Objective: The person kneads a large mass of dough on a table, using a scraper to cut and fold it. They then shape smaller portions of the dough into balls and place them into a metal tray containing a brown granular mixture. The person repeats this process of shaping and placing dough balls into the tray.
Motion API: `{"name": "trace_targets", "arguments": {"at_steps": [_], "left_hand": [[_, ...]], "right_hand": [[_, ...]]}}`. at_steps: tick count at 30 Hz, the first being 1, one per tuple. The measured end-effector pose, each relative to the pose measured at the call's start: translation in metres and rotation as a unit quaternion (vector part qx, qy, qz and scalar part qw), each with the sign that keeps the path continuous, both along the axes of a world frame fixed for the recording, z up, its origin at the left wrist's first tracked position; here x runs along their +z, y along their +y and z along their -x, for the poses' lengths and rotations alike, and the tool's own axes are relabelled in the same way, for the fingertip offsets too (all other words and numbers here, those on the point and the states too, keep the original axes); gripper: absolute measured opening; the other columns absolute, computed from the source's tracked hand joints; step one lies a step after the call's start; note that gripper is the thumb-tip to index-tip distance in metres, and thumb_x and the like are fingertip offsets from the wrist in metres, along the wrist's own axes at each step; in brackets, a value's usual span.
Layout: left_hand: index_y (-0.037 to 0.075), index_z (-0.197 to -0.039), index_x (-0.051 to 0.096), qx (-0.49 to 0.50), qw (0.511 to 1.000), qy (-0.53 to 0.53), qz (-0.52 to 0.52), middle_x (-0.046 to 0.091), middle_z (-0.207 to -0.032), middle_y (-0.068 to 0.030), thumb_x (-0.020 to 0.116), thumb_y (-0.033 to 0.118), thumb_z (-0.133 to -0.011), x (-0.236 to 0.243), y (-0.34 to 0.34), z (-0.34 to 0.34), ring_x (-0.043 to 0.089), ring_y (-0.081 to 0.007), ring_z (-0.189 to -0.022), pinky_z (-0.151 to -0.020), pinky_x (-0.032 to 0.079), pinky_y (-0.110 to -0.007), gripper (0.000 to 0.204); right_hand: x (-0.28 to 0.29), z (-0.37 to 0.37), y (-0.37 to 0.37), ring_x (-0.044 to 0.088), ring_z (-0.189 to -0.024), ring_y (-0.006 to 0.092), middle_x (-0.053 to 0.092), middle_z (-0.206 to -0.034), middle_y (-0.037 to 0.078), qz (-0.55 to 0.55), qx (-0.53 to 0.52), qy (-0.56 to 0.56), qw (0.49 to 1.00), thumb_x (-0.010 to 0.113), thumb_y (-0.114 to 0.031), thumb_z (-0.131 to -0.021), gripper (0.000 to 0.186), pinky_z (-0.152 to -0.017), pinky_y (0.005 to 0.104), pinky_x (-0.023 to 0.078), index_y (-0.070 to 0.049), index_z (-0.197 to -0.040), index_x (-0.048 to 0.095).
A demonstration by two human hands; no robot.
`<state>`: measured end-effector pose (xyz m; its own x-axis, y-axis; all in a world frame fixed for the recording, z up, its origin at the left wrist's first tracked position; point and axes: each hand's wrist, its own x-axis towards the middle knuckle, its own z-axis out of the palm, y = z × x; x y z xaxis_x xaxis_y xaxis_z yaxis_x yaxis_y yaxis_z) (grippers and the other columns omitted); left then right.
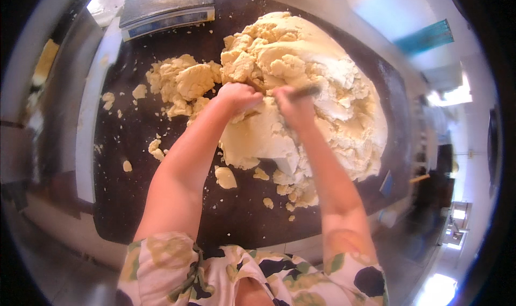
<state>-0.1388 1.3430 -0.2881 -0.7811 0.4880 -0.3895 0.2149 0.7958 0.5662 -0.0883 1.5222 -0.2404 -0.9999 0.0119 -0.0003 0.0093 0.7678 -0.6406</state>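
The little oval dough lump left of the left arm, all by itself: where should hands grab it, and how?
I'd pinch the dough lump by its left and right sides, coming down from above. It looks slightly longer front to back than across, so those sides seem easiest to span. It lies apart on the dark tabletop, with nothing covering it.

Insp.: your shirt [293, 276] has short slvs [161, 265], pale w/ blk, grn & tan blotches; your L hand [239, 98] & R hand [295, 111] bare.
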Motion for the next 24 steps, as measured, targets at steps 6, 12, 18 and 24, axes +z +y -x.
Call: {"name": "trace_targets", "arguments": {"at_steps": [6,12,18,24], "left_hand": [[0.006,-0.131,0.06,0.017,0.978,0.182,-0.099,0.058,-0.137,-0.0119,0.04,0.045,-0.095,-0.001,-0.027,-0.074,0.049,-0.0248,-0.13,-0.111,0.034,-0.042,0.056],[0.005,-0.106,0.069,0.052,0.988,0.144,0.0,0.066,-0.116,-0.0116,0.047,0.037,-0.088,0.012,-0.017,-0.06,0.055,-0.0302,-0.115,-0.103,0.036,-0.043,0.044],[0.007,-0.101,0.073,0.103,0.986,0.132,0.017,0.07,-0.108,-0.0146,0.043,0.041,-0.085,-0.011,0.032,-0.035,0.061,-0.0318,-0.11,-0.098,0.041,-0.046,0.048],[0.01,-0.114,0.07,0.05,0.995,-0.042,0.078,0.067,-0.119,-0.0132,0.043,0.053,-0.087,0.006,0.041,-0.001,0.062,-0.0303,-0.112,-0.097,0.047,-0.041,0.057]], "right_hand": [[-0.015,-0.103,-0.002,0.071,-0.074,0.0266,0.073,-0.094,0.015,-0.059,0.152,0.26,0.952,0.071,-0.008,-0.084,0.008,-0.062,0.0342,0.057,-0.012,-0.091,0.069],[0.1,-0.151,0.026,0.065,-0.068,0.0158,0.072,-0.087,0.009,0.165,-0.025,0.187,0.968,0.067,-0.005,-0.09,0.004,-0.059,0.0274,0.053,-0.005,-0.093,0.071],[0.057,-0.16,0.046,0.058,-0.07,0.0127,0.065,-0.079,0.003,0.176,-0.144,0.068,0.971,0.064,-0.013,-0.094,0.013,-0.066,0.0272,0.048,-0.001,-0.093,0.07],[-0.006,-0.112,0.039,0.059,-0.07,0.0179,0.066,-0.078,0.007,0.194,-0.179,0.013,0.964,0.063,-0.026,-0.094,0.026,-0.069,0.034,0.048,-0.001,-0.088,0.069]]}}
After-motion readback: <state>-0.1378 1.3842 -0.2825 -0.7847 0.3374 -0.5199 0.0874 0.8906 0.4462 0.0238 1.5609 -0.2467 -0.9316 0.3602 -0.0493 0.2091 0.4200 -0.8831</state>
